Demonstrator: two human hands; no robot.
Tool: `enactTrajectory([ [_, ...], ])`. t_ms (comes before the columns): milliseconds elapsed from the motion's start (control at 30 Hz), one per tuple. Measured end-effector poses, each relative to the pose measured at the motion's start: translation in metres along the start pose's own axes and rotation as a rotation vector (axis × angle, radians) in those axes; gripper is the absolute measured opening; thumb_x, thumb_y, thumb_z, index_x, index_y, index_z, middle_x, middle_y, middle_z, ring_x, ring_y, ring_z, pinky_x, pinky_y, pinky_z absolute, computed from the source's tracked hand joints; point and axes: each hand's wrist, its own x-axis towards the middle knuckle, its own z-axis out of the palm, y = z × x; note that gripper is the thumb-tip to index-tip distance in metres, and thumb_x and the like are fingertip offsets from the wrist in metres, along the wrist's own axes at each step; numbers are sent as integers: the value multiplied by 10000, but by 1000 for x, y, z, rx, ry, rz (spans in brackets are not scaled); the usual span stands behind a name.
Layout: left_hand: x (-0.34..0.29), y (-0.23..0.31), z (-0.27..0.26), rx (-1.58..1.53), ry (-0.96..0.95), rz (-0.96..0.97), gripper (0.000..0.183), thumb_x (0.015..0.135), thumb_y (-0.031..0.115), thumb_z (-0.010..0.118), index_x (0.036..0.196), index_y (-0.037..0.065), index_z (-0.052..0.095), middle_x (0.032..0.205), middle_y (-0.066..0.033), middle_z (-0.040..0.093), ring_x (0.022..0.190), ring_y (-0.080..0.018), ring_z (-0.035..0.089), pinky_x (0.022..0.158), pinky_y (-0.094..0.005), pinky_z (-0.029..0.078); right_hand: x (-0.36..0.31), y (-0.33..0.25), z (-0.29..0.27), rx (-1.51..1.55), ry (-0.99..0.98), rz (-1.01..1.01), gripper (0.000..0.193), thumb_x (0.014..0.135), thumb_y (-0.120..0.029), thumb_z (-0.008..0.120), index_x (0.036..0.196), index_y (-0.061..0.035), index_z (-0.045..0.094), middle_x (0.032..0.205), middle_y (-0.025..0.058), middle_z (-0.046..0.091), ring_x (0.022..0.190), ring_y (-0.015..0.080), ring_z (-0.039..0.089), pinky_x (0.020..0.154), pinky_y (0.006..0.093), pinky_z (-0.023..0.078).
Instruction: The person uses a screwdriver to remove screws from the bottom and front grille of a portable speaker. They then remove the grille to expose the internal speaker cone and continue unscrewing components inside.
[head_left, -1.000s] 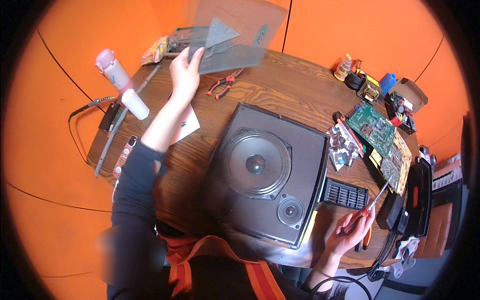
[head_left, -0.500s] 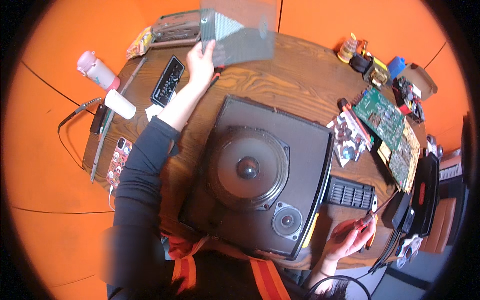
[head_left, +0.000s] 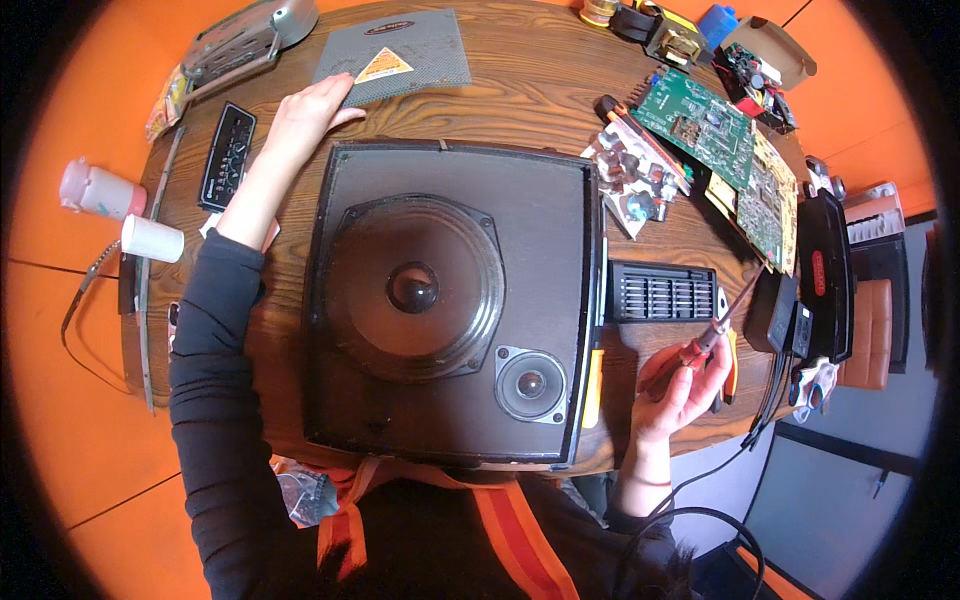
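Note:
A black speaker cabinet (head_left: pixel 540 200) lies face up in front of me, its large cone (head_left: pixel 350 290) and small tweeter (head_left: pixel 531 384) uncovered. Beyond it, a grey mesh speaker grille (head_left: pixel 435 50) with a triangular yellow-orange sticker rests flat on the table. My left hand (head_left: pixel 305 118) reaches to the grille's near left corner, fingertips touching that edge, thumb stretched away from the fingers. To the right of the cabinet, my right hand (head_left: pixel 690 385) is closed around the red handle of a screwdriver (head_left: pixel 715 335), whose shaft points up and away.
A screwdriver bit case (head_left: pixel 662 292) lies right of the cabinet, with green circuit boards (head_left: pixel 700 125) and a bag of small parts (head_left: pixel 635 180) farther back. Left are a black control panel (head_left: pixel 228 155), a white cup (head_left: pixel 152 239) and a bottle (head_left: pixel 100 190). Cables hang at the lower right.
The grille, held up by my left hand before, now lies on the far part of the table. That hand's thumb has come off it. My right hand keeps the screwdriver; the view has shifted.

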Motion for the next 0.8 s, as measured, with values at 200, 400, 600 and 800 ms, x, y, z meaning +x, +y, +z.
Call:
enactTrajectory([
  [200, -8, 1, -11, -114, -47, -39, 431, 804, 377, 609, 1104, 68, 570, 1138, -116, 600, 1068, -278, 567, 891, -378, 472, 0, -1, 3, -14, -29, -12, 534, 896, -264, 527, 1320, -59, 275, 624, 36, 500, 437, 100, 446, 382, 193, 314],
  [400, -21, 16, -45, -551, 156, -349, 308, 932, 241, 486, 1183, 80, 564, 1159, -114, 600, 1098, -247, 560, 921, -330, 442, -1, 1, 4, -6, -41, -18, 537, 897, -254, 524, 1328, -41, 284, 630, 41, 500, 434, 98, 440, 374, 194, 314],
  [600, -61, 79, -82, -1489, 265, -791, 336, 973, 196, 380, 1219, 2, 502, 1167, -104, 585, 1081, -177, 554, 909, -308, 437, -1, 8, 2, -52, -112, 48, 489, 883, -61, 522, 1339, 16, 365, 911, 79, 584, 691, 89, 541, 606, 180, 446],
  [800, -105, 111, -93, -1572, 300, -551, 450, 978, 276, 326, 1285, -46, 395, 1295, -192, 463, 1217, -245, 446, 1030, -348, 318, 6, 7, 1, -178, -125, -51, 412, 829, 9, 590, 1192, -33, 400, 1040, 90, 526, 932, 170, 564, 786, 271, 474],
])
